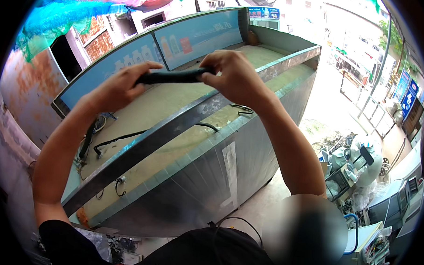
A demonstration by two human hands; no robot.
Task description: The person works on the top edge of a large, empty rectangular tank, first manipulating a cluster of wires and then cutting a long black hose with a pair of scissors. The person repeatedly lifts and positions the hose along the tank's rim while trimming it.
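A short black tube (174,77), which looks soft like foam pipe insulation, stretches between my two hands above a large metal cabinet (201,174). My left hand (122,85) grips its left end, with the index finger reaching out along the top. Its right end is pinched in my right hand (233,76), fingers curled round. Below the hands runs a grey metal rail (175,123) along the cabinet's top. Behind the rail, a bent black pipe (120,138) lies on the tan top surface (176,97).
A blue panel with bottle pictures (196,38) stands along the cabinet's far edge. Loose wires (120,187) and a cable coil (100,124) lie on its top. To the right are piled scrap and bags (355,170). A blurred round shape (311,234) covers the lower right.
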